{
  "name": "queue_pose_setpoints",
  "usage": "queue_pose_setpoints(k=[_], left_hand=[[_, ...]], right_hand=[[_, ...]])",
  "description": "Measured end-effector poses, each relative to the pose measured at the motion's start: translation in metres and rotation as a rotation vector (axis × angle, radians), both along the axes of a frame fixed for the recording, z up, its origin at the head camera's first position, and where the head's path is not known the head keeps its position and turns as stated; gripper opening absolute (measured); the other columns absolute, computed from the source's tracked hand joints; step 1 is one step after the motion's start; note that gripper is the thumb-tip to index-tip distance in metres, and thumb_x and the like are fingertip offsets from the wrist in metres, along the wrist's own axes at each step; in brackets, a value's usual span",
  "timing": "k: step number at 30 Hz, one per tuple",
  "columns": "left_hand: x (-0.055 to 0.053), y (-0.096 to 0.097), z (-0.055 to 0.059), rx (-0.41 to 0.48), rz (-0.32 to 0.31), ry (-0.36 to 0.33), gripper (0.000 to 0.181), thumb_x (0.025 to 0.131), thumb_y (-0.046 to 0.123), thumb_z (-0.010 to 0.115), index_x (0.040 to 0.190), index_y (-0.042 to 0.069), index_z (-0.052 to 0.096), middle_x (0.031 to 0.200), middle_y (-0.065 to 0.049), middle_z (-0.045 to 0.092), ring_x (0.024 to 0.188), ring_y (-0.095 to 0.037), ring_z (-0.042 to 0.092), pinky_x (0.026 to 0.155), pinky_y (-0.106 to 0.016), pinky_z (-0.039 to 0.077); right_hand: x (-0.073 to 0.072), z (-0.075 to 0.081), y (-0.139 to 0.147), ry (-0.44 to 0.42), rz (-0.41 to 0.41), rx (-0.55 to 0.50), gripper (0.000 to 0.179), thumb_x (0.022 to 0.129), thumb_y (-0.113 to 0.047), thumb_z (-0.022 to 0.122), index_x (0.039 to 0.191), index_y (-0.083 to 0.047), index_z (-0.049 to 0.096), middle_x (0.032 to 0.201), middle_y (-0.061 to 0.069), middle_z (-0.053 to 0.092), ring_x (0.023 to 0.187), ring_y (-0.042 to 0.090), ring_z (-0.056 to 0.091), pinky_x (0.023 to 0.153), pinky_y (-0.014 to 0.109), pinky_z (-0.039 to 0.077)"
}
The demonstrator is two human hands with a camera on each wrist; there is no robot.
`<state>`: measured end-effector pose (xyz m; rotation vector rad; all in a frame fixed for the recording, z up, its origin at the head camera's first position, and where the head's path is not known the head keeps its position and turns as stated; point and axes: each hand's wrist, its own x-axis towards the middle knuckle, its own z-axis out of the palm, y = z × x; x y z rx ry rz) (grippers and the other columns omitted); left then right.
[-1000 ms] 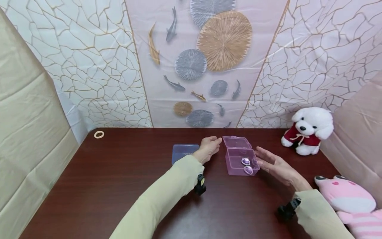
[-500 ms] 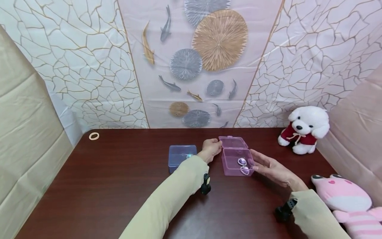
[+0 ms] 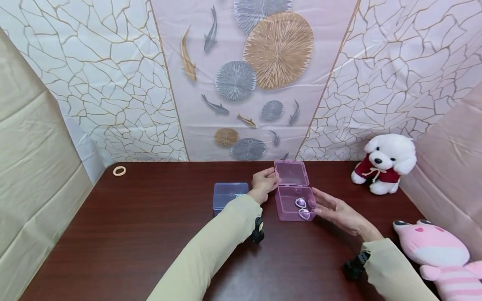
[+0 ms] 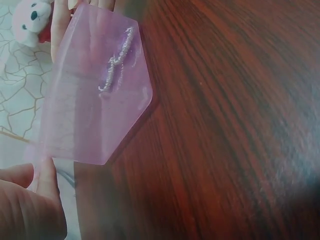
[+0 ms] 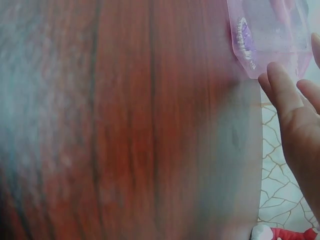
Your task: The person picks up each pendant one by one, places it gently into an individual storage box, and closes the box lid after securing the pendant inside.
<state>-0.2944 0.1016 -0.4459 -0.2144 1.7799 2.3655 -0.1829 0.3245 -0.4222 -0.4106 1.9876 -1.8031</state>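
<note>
A see-through pink plastic box [image 3: 288,215] stands on the table with its hinged lid [image 3: 291,172] raised at the back. Inside lie two purple heart-shaped gems [image 3: 301,202] with white beaded rims. At the lid's left edge my left hand [image 3: 263,184] pinches the plastic between thumb and fingers. My right hand [image 3: 340,215] rests against the box's right side, its fingers fairly straight. In the left wrist view the box wall [image 4: 95,120] shows the beaded rims through it. Beside my left forearm is a blue see-through box [image 3: 227,194], partly hidden by the sleeve.
A pale ring [image 3: 119,171] lies at the table's far left corner. On the right sit a white plush dog [image 3: 388,163] in red and a pink plush toy [image 3: 433,246]. A patterned cloth [image 3: 237,117] hangs behind the table [image 3: 143,234].
The pink lid has tilted up from leaning back, with my left hand now on its edge. The pink box has shifted slightly left, and my right hand has stayed against it.
</note>
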Motion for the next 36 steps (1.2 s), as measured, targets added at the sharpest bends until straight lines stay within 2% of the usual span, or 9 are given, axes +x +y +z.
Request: queue_pose_setpoints(k=[3,5,14,17,23,25,30,33,36], left_hand=[[0.025,-0.008,0.035,-0.051,0.016,-0.008,0.039,0.083,-0.010,0.062,0.119,0.003,0.065,0.107,-0.016,0.068,0.088,-0.021,0.068,0.077,-0.033,0.056],[0.031,-0.011,0.045,-0.103,0.031,0.008,0.035,0.084,-0.009,0.062,0.115,0.003,0.067,0.104,-0.015,0.070,0.082,-0.017,0.068,0.073,-0.031,0.057],[0.042,-0.016,0.061,-0.390,0.067,0.105,0.012,0.082,0.008,0.071,0.093,0.010,0.076,0.086,-0.003,0.073,0.070,-0.006,0.064,0.060,-0.018,0.050],[0.050,-0.019,0.065,-0.442,0.054,0.129,0.013,0.085,0.012,0.069,0.095,0.014,0.076,0.090,-0.001,0.074,0.080,-0.008,0.066,0.066,-0.019,0.051],[0.080,-0.023,0.065,-0.478,-0.039,0.125,0.033,0.094,0.036,0.055,0.120,0.020,0.067,0.124,0.003,0.063,0.120,-0.017,0.054,0.100,-0.032,0.043],[0.089,-0.023,0.062,-0.460,-0.078,0.135,0.041,0.095,0.041,0.053,0.128,0.017,0.060,0.133,0.002,0.056,0.126,-0.017,0.049,0.105,-0.032,0.038],[0.105,-0.022,0.047,-0.398,-0.100,0.194,0.048,0.095,0.029,0.056,0.137,0.007,0.048,0.140,-0.006,0.048,0.128,-0.019,0.047,0.105,-0.030,0.038],[0.110,-0.021,0.038,-0.331,-0.060,0.215,0.047,0.093,0.018,0.059,0.136,0.002,0.048,0.136,-0.012,0.051,0.124,-0.022,0.050,0.100,-0.029,0.042],[0.112,-0.019,0.030,-0.265,-0.027,0.225,0.046,0.092,0.010,0.060,0.135,-0.001,0.048,0.133,-0.015,0.053,0.123,-0.024,0.051,0.098,-0.029,0.043]], right_hand=[[0.000,0.000,-0.002,0.006,0.001,-0.008,0.068,0.097,-0.003,0.047,0.150,0.001,0.004,0.151,0.032,0.012,0.125,0.004,0.044,0.096,0.018,0.042],[0.000,0.000,-0.004,0.013,-0.002,-0.009,0.068,0.097,-0.003,0.047,0.149,0.001,0.004,0.151,0.032,0.012,0.125,0.004,0.044,0.096,0.017,0.042],[0.001,0.001,-0.013,0.025,-0.080,0.030,0.066,0.096,-0.006,0.050,0.149,0.003,0.010,0.148,0.033,0.019,0.119,0.003,0.051,0.093,0.018,0.045],[0.000,0.004,-0.016,0.021,-0.115,0.038,0.066,0.096,-0.008,0.051,0.148,0.003,0.013,0.148,0.033,0.021,0.116,0.003,0.053,0.093,0.019,0.046],[0.000,0.008,-0.019,0.005,-0.172,0.033,0.067,0.096,-0.010,0.053,0.148,0.003,0.014,0.150,0.030,0.019,0.114,-0.002,0.052,0.091,0.017,0.046],[0.001,0.009,-0.020,0.004,-0.193,0.016,0.067,0.096,-0.010,0.053,0.147,0.006,0.013,0.147,0.029,0.028,0.111,-0.002,0.053,0.090,0.017,0.047],[0.000,0.006,-0.023,-0.004,-0.186,-0.106,0.062,0.101,-0.016,0.042,0.145,0.012,0.008,0.127,-0.002,0.052,0.109,0.000,0.056,0.092,0.020,0.047],[-0.001,0.009,-0.027,-0.020,-0.166,-0.138,0.063,0.103,-0.027,0.034,0.145,0.010,0.006,0.142,0.010,0.044,0.112,-0.002,0.053,0.093,0.021,0.046],[-0.001,0.011,-0.030,-0.028,-0.191,-0.106,0.063,0.102,-0.030,0.035,0.146,0.008,0.010,0.150,0.028,0.018,0.114,-0.001,0.053,0.094,0.020,0.045]])
